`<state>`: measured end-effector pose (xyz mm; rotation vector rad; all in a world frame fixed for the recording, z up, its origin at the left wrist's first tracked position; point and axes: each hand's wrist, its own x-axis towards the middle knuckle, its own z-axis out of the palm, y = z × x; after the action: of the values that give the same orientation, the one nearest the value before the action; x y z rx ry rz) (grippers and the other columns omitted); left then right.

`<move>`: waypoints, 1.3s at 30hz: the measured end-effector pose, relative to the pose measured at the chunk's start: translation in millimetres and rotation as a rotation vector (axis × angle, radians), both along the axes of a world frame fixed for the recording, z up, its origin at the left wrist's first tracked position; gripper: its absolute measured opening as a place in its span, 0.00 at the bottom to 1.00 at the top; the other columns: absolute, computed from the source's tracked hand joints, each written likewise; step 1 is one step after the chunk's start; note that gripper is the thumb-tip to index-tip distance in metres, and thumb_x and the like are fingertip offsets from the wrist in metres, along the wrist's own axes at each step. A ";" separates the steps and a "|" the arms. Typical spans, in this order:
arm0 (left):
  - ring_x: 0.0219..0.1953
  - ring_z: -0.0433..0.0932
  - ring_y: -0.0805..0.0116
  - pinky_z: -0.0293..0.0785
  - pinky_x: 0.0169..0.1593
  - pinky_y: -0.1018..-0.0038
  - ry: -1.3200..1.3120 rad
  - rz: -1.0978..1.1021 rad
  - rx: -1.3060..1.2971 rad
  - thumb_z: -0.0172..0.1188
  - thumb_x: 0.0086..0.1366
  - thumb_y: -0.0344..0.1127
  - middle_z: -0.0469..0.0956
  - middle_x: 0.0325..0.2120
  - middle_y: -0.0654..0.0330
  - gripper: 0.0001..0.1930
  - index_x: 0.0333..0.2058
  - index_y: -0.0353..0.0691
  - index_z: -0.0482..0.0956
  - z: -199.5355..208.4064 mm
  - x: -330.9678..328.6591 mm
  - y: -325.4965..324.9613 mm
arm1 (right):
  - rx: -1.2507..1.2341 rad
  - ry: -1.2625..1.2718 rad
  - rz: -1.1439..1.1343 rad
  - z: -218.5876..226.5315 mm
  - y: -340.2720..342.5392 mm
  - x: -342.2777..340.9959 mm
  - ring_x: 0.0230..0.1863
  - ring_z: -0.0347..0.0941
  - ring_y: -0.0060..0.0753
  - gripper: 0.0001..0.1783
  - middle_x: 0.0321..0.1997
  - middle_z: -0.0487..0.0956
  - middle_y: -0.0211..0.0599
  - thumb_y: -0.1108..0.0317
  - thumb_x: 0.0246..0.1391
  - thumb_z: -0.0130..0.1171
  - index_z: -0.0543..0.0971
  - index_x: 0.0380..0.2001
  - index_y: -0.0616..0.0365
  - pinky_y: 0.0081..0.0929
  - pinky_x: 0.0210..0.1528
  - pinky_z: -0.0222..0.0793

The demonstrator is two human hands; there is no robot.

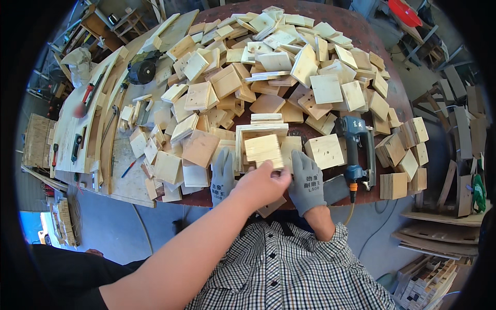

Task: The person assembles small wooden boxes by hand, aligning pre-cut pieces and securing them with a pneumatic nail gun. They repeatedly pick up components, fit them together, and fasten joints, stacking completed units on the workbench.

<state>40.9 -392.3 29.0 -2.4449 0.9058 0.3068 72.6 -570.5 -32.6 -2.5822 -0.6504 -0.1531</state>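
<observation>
My left hand (222, 177), in a grey work glove, lies near the table's front edge with its fingers stretched out and nothing in them. The glove is partly hidden behind a co-worker's bare forearm (206, 253). My right hand (307, 182), in a matching glove, rests flat with fingers extended, close to a wood block (292, 146). Between my hands sits an angled plywood piece (262, 127) with layered edges. Over it, the co-worker's hand (262, 182) holds a small light plywood block (263, 149) by its near edge.
A large heap of wood blocks (227, 81) covers the table. A nail gun (354, 147) with an air hose stands right of my right hand. Stacked blocks (393, 186) sit near the right edge. Boards, a utility knife (77, 147) and a black round tool (142, 68) lie left.
</observation>
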 end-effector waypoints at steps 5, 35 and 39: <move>0.53 0.82 0.42 0.80 0.56 0.55 0.307 0.442 -0.567 0.50 0.72 0.33 0.77 0.55 0.43 0.20 0.62 0.43 0.74 -65.8 3.6 32.8 | 0.059 -0.020 0.056 14.4 6.9 -8.4 0.62 0.71 0.56 0.38 0.62 0.74 0.51 0.61 0.56 0.68 0.68 0.67 0.61 0.49 0.63 0.67; 0.56 0.77 0.36 0.79 0.58 0.54 0.249 0.987 -0.707 0.49 0.71 0.30 0.73 0.58 0.30 0.29 0.69 0.62 0.67 18.4 9.3 -7.6 | 0.113 0.046 0.069 3.9 22.2 25.6 0.52 0.77 0.52 0.32 0.54 0.79 0.48 0.68 0.60 0.59 0.68 0.68 0.60 0.46 0.55 0.72; 0.59 0.75 0.34 0.78 0.59 0.53 0.278 1.002 -0.669 0.48 0.71 0.30 0.72 0.59 0.29 0.29 0.69 0.60 0.67 11.5 13.2 -6.7 | 0.065 0.059 0.030 11.9 16.2 18.1 0.52 0.77 0.51 0.34 0.53 0.79 0.47 0.67 0.59 0.61 0.68 0.68 0.60 0.46 0.55 0.72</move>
<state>54.1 -399.0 40.5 -3.3811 -0.2916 0.7950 90.7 -554.3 -20.7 -2.5032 -0.6517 -0.0862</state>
